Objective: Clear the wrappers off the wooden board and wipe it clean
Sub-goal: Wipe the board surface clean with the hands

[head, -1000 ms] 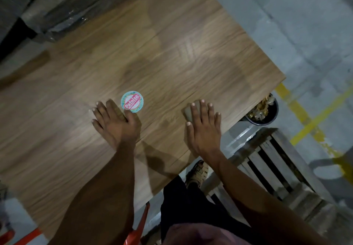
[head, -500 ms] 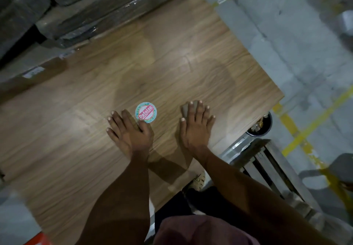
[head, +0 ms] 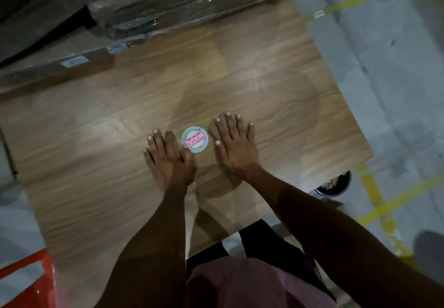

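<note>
Wooden board (head: 101, 153) fills most of the view, lying flat with its right corner out over a grey concrete floor (head: 389, 72) marked with yellow lines. Along its far edge sits a stack of plastic-wrapped panels (head: 168, 2), and a flat cardboard box (head: 60, 69) with white labels lies against the left part of that edge. A red frame (head: 28, 276) shows at the lower left, off the board's near edge. Below the board's right corner stands a dark bin (head: 336, 185) with scraps inside. The left hand (head: 171, 161) lies palm down on the board, fingers spread and flat, grasping nothing, its thumb tip touching the edge of the sticker. The right hand (head: 234, 146) also lies palm down, fingers straight, pressing a small grey-brown cloth (head: 216, 127) to the surface; only a corner of it shows past the fingertips. Between the two hands is a round sticker (head: 194, 140), teal-rimmed with a red and white label, flat on the board
</note>
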The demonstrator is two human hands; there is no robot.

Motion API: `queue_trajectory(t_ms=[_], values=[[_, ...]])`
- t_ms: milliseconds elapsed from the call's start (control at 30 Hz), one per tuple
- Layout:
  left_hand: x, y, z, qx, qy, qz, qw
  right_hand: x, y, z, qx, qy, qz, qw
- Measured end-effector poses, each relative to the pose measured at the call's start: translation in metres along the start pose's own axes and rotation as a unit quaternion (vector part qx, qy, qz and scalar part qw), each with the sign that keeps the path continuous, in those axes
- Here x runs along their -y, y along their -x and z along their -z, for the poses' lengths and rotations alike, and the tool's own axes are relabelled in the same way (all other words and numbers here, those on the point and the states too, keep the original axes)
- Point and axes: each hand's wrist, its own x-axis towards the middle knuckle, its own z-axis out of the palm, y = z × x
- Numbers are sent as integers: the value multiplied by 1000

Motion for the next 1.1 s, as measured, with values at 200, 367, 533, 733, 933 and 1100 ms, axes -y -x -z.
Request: queue_trajectory(t_ms=[200,367,533,733,933,1100], values=[[-13,-7,-1,2,-4,49,999,-12,-25,12,-27,-42,-123,991],[-64,-32,-4,-7,45,89,995,-35,-44,18,10,4,98,995],[-98,-59,-3,12,58,28,998,-32,-69,25,-13,-45,-60,997],[-106,-69,-18,2,22,87,996,-38,-93,26,-4,3,95,995],[-108,-70,-23,-1,5,106,994,-16,-128,33,-40,-75,-123,989],[-109,-70,-22,5,-6,111,994,-5,-139,30,-8,-24,60,998]])
